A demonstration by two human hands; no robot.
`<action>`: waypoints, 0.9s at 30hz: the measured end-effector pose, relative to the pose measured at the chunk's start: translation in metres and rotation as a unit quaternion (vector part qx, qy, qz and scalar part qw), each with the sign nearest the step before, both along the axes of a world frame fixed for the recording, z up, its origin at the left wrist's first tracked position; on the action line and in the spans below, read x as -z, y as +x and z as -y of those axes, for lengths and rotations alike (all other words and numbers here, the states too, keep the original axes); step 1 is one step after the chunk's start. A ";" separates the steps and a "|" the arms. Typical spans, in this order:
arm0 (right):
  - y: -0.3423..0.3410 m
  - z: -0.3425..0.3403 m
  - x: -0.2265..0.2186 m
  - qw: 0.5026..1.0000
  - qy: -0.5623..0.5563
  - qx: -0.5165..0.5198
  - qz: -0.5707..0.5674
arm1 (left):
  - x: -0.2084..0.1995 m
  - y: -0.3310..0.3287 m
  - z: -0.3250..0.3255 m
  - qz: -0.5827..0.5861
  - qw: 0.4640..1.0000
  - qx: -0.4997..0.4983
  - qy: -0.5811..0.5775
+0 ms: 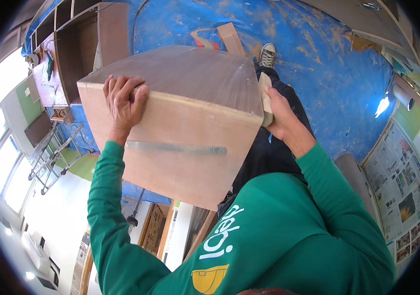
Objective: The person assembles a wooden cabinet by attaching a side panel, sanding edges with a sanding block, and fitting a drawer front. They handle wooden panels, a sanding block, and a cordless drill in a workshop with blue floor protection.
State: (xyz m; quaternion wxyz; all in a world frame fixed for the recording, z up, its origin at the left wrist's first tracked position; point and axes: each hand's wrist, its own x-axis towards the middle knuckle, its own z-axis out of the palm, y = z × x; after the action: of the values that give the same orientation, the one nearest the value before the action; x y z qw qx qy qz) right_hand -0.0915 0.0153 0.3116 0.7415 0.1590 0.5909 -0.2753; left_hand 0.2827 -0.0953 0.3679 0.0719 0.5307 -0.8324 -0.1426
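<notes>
A large box-shaped wooden cabinet (170,118) stands tilted in front of me, its brownish top dusty and its near face pale. My left hand (125,101) is curled over the cabinet's near top edge, towards the left corner. A grey-green strip (175,147) runs across the near face below that hand. At the cabinet's right edge, my right hand (284,113) is closed round a pale wooden block (266,98) with a slanted end. The block lies against the cabinet's right side; the face it touches is hidden from view.
Dusty blue sheeting (328,69) covers the floor. Beyond the cabinet lies a wooden board (231,38). Open wooden shelving (77,44) stands at the far left, near a metal stepladder (55,152). A bright work lamp (383,105) and newspaper-covered panels (397,167) are at the right.
</notes>
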 end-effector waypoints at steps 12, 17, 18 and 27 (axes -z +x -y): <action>-0.180 -0.096 -0.058 0.992 -0.059 0.074 -0.088 | 0.002 -0.004 -0.006 -0.036 0.998 -0.027 -0.047; -0.202 -0.135 -0.073 0.986 -0.011 0.104 -0.131 | -0.002 -0.003 -0.004 -0.046 0.998 -0.024 -0.044; -0.200 -0.138 -0.075 0.986 -0.007 0.105 -0.128 | -0.002 0.001 -0.005 -0.039 0.998 -0.035 -0.032; -0.153 -0.128 -0.067 0.993 0.019 0.074 -0.094 | 0.001 0.004 -0.006 -0.054 0.997 -0.045 -0.024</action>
State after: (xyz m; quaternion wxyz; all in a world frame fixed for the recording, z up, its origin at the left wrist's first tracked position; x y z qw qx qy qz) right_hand -0.2450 0.1430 0.3784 0.6572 0.1896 0.6496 -0.3318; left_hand 0.2867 -0.0890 0.3670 0.1364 0.5572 -0.8057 -0.1476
